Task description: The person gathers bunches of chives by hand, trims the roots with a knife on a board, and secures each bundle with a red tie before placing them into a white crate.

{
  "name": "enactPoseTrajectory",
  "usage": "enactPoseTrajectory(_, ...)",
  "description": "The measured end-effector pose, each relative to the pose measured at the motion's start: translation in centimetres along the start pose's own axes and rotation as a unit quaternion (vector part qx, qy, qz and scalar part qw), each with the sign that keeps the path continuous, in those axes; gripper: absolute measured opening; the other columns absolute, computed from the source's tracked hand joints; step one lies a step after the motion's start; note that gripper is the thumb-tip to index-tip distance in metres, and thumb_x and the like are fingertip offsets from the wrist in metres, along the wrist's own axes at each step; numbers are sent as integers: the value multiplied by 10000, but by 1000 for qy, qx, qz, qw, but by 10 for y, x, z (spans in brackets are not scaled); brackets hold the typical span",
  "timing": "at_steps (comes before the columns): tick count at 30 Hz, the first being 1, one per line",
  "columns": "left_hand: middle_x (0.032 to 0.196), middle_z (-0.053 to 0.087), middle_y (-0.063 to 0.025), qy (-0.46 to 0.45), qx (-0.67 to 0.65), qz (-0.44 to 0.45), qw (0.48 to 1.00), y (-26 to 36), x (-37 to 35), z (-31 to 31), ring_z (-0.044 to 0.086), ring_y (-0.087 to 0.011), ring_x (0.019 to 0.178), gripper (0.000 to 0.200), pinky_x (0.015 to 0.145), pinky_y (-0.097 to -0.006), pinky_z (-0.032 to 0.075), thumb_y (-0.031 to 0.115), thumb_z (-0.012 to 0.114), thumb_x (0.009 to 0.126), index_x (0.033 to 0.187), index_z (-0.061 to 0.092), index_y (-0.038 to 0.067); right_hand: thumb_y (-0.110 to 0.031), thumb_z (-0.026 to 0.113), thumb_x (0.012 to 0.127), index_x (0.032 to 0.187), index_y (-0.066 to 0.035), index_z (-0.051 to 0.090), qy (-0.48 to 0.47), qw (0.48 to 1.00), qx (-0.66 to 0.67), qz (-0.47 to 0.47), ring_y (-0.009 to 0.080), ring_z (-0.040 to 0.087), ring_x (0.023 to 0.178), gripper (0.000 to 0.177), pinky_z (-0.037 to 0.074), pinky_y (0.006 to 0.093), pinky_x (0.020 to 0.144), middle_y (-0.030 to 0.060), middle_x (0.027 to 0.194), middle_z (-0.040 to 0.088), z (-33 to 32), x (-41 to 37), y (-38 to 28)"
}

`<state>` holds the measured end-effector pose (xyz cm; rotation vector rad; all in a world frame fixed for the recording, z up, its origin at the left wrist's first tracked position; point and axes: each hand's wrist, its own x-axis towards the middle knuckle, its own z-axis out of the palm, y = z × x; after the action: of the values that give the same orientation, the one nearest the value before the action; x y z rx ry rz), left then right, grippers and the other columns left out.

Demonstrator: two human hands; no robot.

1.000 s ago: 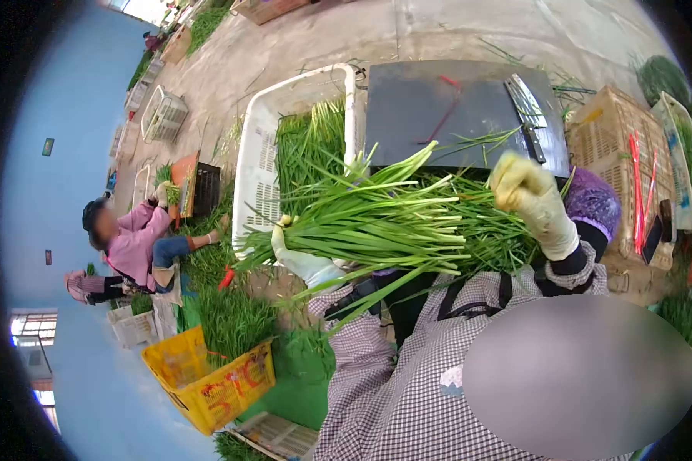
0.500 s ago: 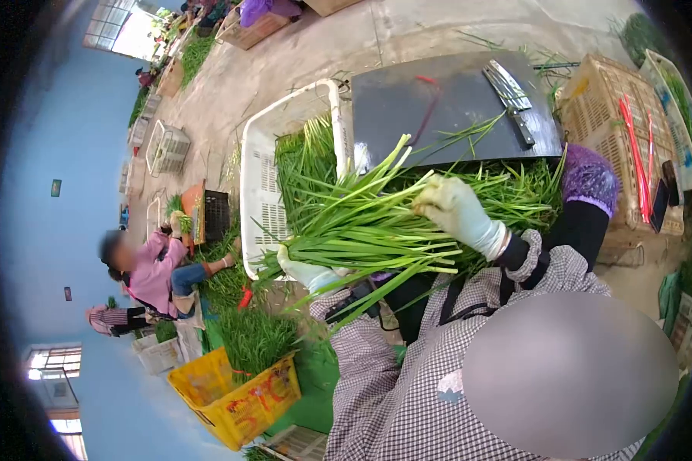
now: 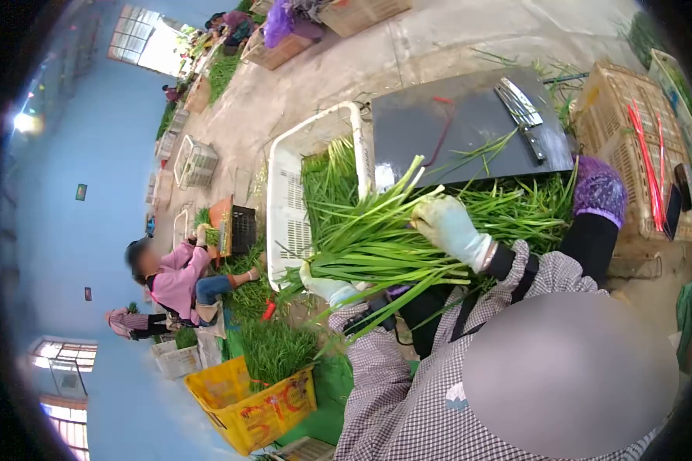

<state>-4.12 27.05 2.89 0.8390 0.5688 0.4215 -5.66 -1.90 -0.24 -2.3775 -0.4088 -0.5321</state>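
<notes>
My left hand (image 3: 331, 287), in a pale glove, is closed around the leafy end of a loose bunch of chives (image 3: 384, 257). The stalks fan out across my lap toward the upper right, their pale stem ends uneven. My right hand (image 3: 450, 227), also gloved, lies over the upper stalks with its fingers curled together on some stems. Part of its grip is hidden. Beyond the hands, a dark board (image 3: 430, 115) holds a knife (image 3: 524, 123), a red tie (image 3: 441, 131) and a few loose blades. More chives (image 3: 527, 207) lie beneath the board.
A white crate (image 3: 288, 192) with chives stands left of the board. At right, an upturned beige crate (image 3: 615, 115) carries red ties (image 3: 648, 169) and a phone (image 3: 674, 209). A yellow crate (image 3: 261, 419) sits lower left. A co-worker in pink (image 3: 181, 273) sits farther left.
The whole view has shifted, so the scene sits slightly lower and farther right. My right hand's fingers have moved a little over the stems; my left hand keeps its hold.
</notes>
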Motion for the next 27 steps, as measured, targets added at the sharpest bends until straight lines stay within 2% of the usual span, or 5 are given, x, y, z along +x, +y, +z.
enactPoseTrajectory(7,1103,725,-137,-61,-27,-43,997,-7,36,-51,685,-347,968,404,867,-537,563,477,470,992,1026,667,126,-279,692,939,941,-139,747,-81,995,-42,26,259,700,861,151,507,421,750,61,929,714,-56,-51,40)
enactPoseTrajectory(11,997,705,-109,-33,7,-23,999,-4,8,-20,664,-325,897,435,809,-493,560,495,445,1021,959,610,97,-276,708,934,965,-129,750,-89,995,-3,45,288,702,889,155,530,433,783,74,950,719,-71,-63,67)
enactPoseTrajectory(23,1059,724,-125,-42,7,-2,999,-4,37,-43,701,-331,933,435,839,-505,595,486,443,1019,1057,647,104,-204,737,933,965,-111,752,69,990,7,119,349,690,841,99,557,439,749,99,894,687,-147,-66,122)
enactPoseTrajectory(25,1060,730,-120,-21,-20,-12,999,-11,31,-43,699,-332,934,418,853,-495,591,469,484,1007,1062,663,95,-244,716,950,972,-131,764,33,990,-20,139,340,698,831,124,561,440,739,76,883,696,-161,-72,121)
enactPoseTrajectory(27,1079,737,-130,-20,-26,3,999,-11,44,-52,701,-339,944,416,870,-491,587,447,504,999,1086,684,83,-299,714,962,986,-82,766,-142,967,-199,72,337,709,854,225,565,433,778,117,895,717,-168,-83,115)
